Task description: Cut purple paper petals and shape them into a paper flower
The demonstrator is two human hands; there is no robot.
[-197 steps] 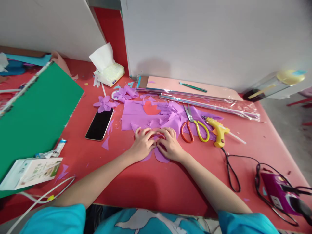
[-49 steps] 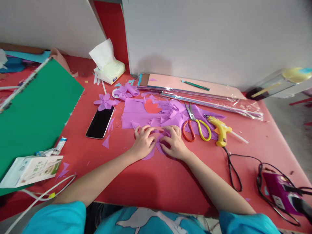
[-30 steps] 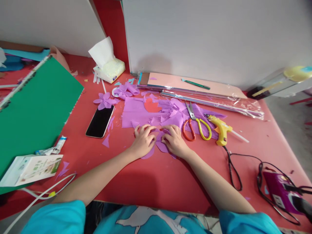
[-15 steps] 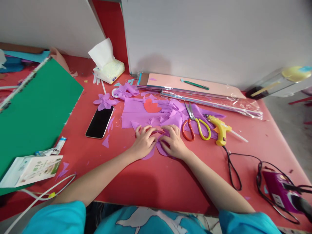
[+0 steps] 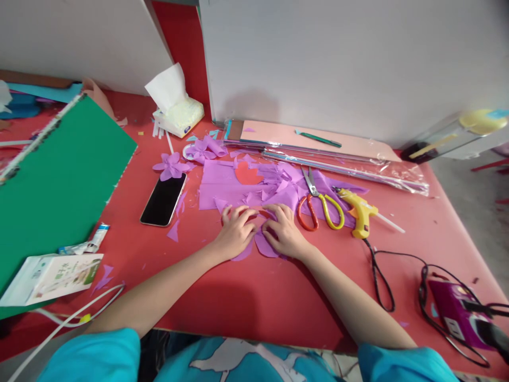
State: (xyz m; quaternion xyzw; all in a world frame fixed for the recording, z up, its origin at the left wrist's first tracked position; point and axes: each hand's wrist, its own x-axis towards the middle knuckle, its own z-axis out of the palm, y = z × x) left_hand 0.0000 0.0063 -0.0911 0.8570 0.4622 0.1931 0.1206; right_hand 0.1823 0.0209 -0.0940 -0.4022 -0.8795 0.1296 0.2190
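Purple petals (image 5: 265,245) lie on the bench (image 5: 222,305), between and partly beneath the left hand (image 5: 236,233) and right hand (image 5: 284,232). Uneven finger pressure could crease or skew them; a forward slip could disturb the purple sheet (image 5: 217,190) beyond. Both hands: palm-down, angled inward, fingers bent; whether pinching, cannot be told.

Petals (image 5: 264,246) under left hand (image 5: 234,233) and right hand (image 5: 284,231) on desk (image 5: 222,302), phone (image 5: 163,202) left of them, flower (image 5: 170,166) at its far end, scissors (image 5: 314,193) then glue gun (image 5: 361,216) right of the hands, pen (image 5: 320,139) on card (image 5: 278,136) along the back edge, device (image 5: 451,302) near the right edge
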